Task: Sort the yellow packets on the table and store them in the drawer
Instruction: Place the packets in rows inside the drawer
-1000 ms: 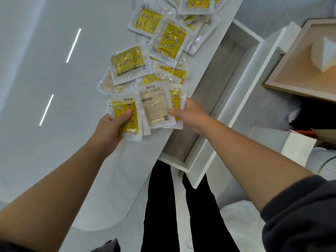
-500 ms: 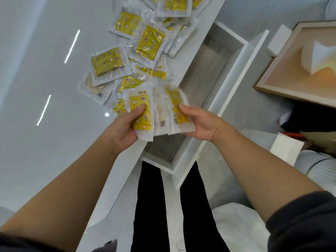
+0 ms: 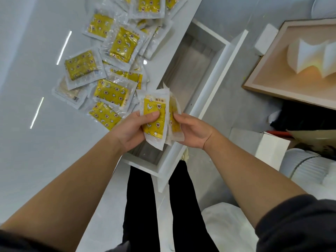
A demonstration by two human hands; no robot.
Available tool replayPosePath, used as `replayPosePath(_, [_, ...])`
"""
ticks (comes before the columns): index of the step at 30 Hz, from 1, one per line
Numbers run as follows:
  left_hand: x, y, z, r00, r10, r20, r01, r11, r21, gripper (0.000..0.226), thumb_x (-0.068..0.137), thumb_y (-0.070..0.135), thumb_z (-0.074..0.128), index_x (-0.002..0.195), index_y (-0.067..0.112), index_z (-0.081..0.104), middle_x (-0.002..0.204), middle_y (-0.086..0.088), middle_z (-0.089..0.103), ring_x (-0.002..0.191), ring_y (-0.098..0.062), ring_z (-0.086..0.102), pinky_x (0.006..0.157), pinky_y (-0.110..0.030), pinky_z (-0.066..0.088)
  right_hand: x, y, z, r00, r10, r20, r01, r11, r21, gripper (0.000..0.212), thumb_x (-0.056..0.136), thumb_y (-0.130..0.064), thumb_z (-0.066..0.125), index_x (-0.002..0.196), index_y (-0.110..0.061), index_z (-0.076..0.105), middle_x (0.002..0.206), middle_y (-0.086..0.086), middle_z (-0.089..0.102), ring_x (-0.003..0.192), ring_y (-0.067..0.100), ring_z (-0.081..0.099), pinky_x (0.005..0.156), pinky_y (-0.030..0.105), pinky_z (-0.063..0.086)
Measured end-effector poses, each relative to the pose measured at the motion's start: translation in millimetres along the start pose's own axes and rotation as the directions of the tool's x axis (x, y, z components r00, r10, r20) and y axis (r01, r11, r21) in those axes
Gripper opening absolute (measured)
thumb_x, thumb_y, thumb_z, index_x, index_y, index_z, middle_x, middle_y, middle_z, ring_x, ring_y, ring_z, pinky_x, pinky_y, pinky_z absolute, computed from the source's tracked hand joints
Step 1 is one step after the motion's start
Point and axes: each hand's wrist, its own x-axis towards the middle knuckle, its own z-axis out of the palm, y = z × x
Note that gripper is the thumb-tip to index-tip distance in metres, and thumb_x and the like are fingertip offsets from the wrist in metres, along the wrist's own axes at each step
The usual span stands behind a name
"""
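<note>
A small stack of yellow packets (image 3: 154,117) in clear wrappers is held between both hands, above the near end of the open white drawer (image 3: 214,73). My left hand (image 3: 127,131) grips the stack's left side with the thumb across the front packet. My right hand (image 3: 192,131) grips its right side, fingers curled round the edge. Several more yellow packets (image 3: 111,91) lie loose in a pile on the white table (image 3: 36,142), beyond and left of my hands. What shows of the drawer's wood-grain floor is bare.
The drawer juts out from the table's right edge over my black-trousered legs (image 3: 140,206). On the floor to the right are a flat wooden frame (image 3: 291,84) holding white foam, a white box (image 3: 272,150) and a white ribbed object (image 3: 312,168).
Both hands lifted packets off the table edge and brought them together into one stack, moving right over the drawer's near end. The view has shifted with them.
</note>
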Motion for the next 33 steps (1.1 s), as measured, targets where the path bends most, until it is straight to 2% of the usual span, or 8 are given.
replayPosePath(4, [13, -11, -8, 0.984, 0.003, -0.177, -0.004, 1.000, -0.006, 0.047, 0.084, 0.016, 0.065, 0.129, 0.005, 0.056, 0.123, -0.014, 0.065, 0.113, -0.027, 0.063, 0.095, -0.041, 0.052, -2, -6, -23, 0.985, -0.056, -0.165, 0.052, 0.998, -0.031, 0.071, 0.057, -0.024, 0.090, 0.120, -0.008, 0.061, 0.115, 0.011, 0.068, 0.104, 0.026, 0.067, 0.095, 0.045, 0.052])
replayPosePath(8, [22, -32, -23, 0.923, 0.009, -0.384, 0.023, 0.997, 0.078, 0.016, 0.091, 0.018, 0.059, 0.105, 0.018, 0.065, 0.091, 0.003, 0.075, 0.084, -0.012, 0.072, 0.070, -0.030, 0.060, -12, -20, -58, 0.920, -0.101, -0.379, 0.049, 0.988, -0.145, 0.082, 0.039, -0.022, 0.096, 0.113, -0.011, 0.062, 0.101, 0.007, 0.073, 0.089, 0.020, 0.072, 0.074, 0.034, 0.058])
replayPosePath(10, [22, -46, -29, 0.894, 0.003, -0.449, 0.048, 0.994, 0.102, 0.012, 0.091, 0.021, 0.061, 0.101, 0.019, 0.065, 0.087, 0.004, 0.076, 0.079, -0.012, 0.072, 0.067, -0.030, 0.060, -17, -26, -67, 0.902, -0.105, -0.419, 0.005, 0.973, -0.232, 0.069, 0.056, -0.015, 0.088, 0.118, -0.014, 0.057, 0.102, 0.004, 0.072, 0.087, 0.019, 0.071, 0.073, 0.034, 0.059])
replayPosePath(13, [20, -66, -34, 0.852, -0.030, -0.522, 0.074, 0.995, 0.063, 0.028, 0.086, 0.026, 0.067, 0.113, 0.016, 0.064, 0.101, -0.002, 0.074, 0.092, -0.019, 0.071, 0.082, -0.039, 0.057, -24, -34, -70, 0.878, -0.070, -0.474, -0.116, 0.929, -0.352, 0.027, 0.084, 0.000, 0.061, 0.107, -0.015, 0.061, 0.092, 0.001, 0.075, 0.080, 0.015, 0.072, 0.075, 0.032, 0.060])
replayPosePath(19, [15, -88, -32, 0.838, -0.091, -0.538, 0.055, 0.995, -0.081, 0.034, 0.086, 0.025, 0.068, 0.119, 0.016, 0.062, 0.109, -0.005, 0.072, 0.100, -0.025, 0.069, 0.092, -0.045, 0.052, -26, -41, -68, 0.873, 0.007, -0.488, -0.213, 0.905, -0.369, 0.027, 0.089, 0.004, 0.054, 0.107, -0.014, 0.062, 0.092, 0.002, 0.075, 0.081, 0.019, 0.073, 0.074, 0.035, 0.060])
replayPosePath(25, [23, -108, -45, 0.782, -0.052, -0.621, 0.118, 0.991, 0.066, 0.032, 0.082, 0.027, 0.073, 0.112, 0.018, 0.066, 0.106, -0.004, 0.073, 0.097, -0.024, 0.069, 0.093, -0.047, 0.052, -17, -42, -67, 0.848, -0.004, -0.531, -0.271, 0.856, -0.440, 0.028, 0.089, 0.001, 0.058, 0.111, -0.015, 0.061, 0.097, 0.003, 0.074, 0.084, 0.018, 0.072, 0.075, 0.033, 0.060])
replayPosePath(28, [36, -125, -58, 0.696, -0.086, -0.713, 0.124, 0.992, 0.001, 0.050, 0.073, 0.024, 0.081, 0.119, 0.017, 0.062, 0.108, -0.006, 0.070, 0.098, -0.027, 0.067, 0.093, -0.050, 0.051, -1, -40, -73, 0.830, -0.067, -0.554, -0.375, 0.668, -0.643, 0.033, 0.089, -0.001, 0.060, 0.120, -0.013, 0.055, 0.105, 0.004, 0.069, 0.089, 0.018, 0.069, 0.083, 0.034, 0.057])
replayPosePath(33, [73, -156, -73, 0.586, -0.154, -0.796, 0.111, 0.988, -0.109, 0.058, 0.068, 0.027, 0.085, 0.118, 0.020, 0.057, 0.108, -0.005, 0.067, 0.097, -0.028, 0.066, 0.091, -0.051, 0.052, 44, -40, -84, 0.824, -0.140, -0.549, -0.540, 0.095, -0.836, 0.057, 0.087, -0.022, 0.065, 0.136, -0.014, 0.037, 0.123, 0.005, 0.057, 0.109, 0.023, 0.058, 0.096, 0.043, 0.049])
